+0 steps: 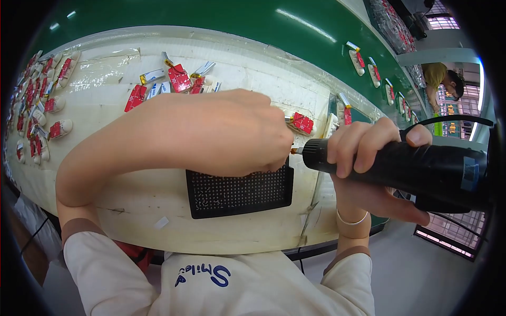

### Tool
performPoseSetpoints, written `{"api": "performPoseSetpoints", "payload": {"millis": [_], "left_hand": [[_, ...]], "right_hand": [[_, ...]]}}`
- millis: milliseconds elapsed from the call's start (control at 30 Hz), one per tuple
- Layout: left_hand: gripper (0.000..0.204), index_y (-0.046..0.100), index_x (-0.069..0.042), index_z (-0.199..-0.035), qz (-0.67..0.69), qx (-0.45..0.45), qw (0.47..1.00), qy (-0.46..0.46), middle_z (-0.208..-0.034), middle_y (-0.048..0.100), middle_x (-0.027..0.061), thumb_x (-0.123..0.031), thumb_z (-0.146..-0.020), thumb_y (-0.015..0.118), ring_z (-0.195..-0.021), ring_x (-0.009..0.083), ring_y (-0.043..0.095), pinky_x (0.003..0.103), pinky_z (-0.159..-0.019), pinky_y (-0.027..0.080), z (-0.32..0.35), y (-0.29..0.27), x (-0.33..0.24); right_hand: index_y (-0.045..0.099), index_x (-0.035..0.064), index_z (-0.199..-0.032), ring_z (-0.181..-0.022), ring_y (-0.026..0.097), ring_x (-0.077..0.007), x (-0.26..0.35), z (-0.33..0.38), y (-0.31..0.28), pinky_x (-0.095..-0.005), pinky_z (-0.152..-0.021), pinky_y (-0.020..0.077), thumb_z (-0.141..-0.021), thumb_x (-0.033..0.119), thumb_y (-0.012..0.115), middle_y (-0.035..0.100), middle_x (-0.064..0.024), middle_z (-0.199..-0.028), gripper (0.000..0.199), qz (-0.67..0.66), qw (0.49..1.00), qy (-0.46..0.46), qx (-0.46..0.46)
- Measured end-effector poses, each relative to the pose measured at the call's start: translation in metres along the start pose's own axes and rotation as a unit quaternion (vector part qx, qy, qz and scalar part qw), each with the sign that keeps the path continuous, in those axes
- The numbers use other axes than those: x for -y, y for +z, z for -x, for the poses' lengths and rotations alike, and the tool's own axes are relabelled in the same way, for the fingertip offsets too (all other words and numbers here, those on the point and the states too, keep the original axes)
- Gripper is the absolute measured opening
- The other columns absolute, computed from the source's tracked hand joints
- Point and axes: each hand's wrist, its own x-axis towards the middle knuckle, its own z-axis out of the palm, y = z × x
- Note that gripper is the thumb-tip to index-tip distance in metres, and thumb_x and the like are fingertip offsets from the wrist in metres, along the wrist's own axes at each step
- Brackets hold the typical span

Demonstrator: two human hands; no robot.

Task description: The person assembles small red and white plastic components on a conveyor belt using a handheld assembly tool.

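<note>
A: Right hand [361, 195] first. What is it doing?

B: Wrapped around the black driver [421, 168], fingers closed on the barrel behind the ribbed collar. A ring-like bracelet [352, 221] sits on that wrist.

A: Position of the driver?

B: Right side, over the edge of the pale bench [134, 216], lying roughly level. Its bit [297, 150] points left and ends just beside the left fingers (contact cannot be judged from here).

A: And the left hand [247, 131]?

B: Reaches across from the left, back of the hand uppermost, fingers curled narrow and turned down. Whether they grip anything, I cannot tell; the knuckles hide it.

A: Below that?

B: A black tray [243, 213] on the near part of the bench, with rows of small pits and tiny bits scattered at its left. The left hand and forearm cover its far edge.

A: Surroundings?

B: One red board [303, 122] on a pale shell, just beyond the bit. More boards [179, 78] bunched farther off, with silver-and-blue cells [152, 76]. A crowd of similar units [62, 128] at far left. A row of units [356, 62] on the green top [211, 16], far right. Past it, a co-worker [435, 76], bending over. Near side: one white scrap [161, 223].
</note>
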Motion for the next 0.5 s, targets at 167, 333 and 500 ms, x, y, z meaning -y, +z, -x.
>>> {"api": "performPoseSetpoints", "payload": {"millis": [167,333,500], "left_hand": [[0.009,0.066,-0.007,-0.081,-0.019,-0.171,0.985,-0.014,-0.080,0.059,0.0037,-0.012,-0.075,0.063,-0.084,0.0206,0.056,0.033,-0.078,0.042,-0.009,0.012,0.021],[0.010,0.066,-0.007,-0.084,-0.019,-0.185,0.982,-0.017,-0.086,0.059,0.0037,-0.011,-0.075,0.064,-0.086,0.0207,0.055,0.033,-0.080,0.042,-0.013,0.017,0.026],[0.018,0.064,-0.008,-0.092,-0.056,-0.337,0.939,0.032,-0.094,0.058,0.0038,-0.014,-0.075,0.064,-0.093,0.0205,0.054,0.034,-0.083,0.042,-0.030,0.034,0.039]], "right_hand": [[0.031,0.0137,-0.119,-0.050,0.049,-0.0172,-0.009,0.000,-0.004,-0.0320,-0.050,0.0439,-0.066,0.080,0.045,0.045,-0.0059,-0.069,0.086,0.019,0.999,-0.012,0.038],[0.031,0.0133,-0.118,-0.051,0.049,-0.0177,-0.009,-0.001,-0.007,-0.0321,-0.050,0.0440,-0.067,0.080,0.045,0.045,-0.0064,-0.070,0.086,0.021,0.999,-0.009,0.048],[0.031,0.0132,-0.118,-0.051,0.049,-0.0180,-0.008,0.002,-0.006,-0.0322,-0.050,0.0441,-0.067,0.079,0.045,0.045,-0.0067,-0.070,0.085,0.028,0.998,-0.013,0.057]]}}
